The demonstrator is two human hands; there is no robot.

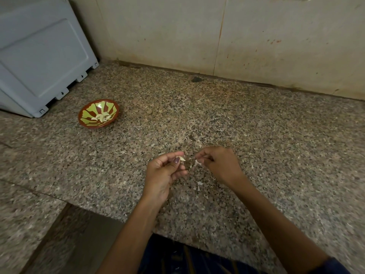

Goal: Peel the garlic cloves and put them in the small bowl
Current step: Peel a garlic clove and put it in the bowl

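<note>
Before me lies the speckled granite counter [256, 145], a pale grey appliance [39, 56] standing far left against the stained beige wall [197, 32], my dark clothing [187, 260] at the near edge.

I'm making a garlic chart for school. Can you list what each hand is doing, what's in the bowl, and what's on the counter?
left hand: pinches a garlic clove at its fingertips
right hand: pinches a bit of papery skin
small bowl: red and green, far left, holds several peeled cloves
counter: speckled granite, skin scraps below the hands
</note>
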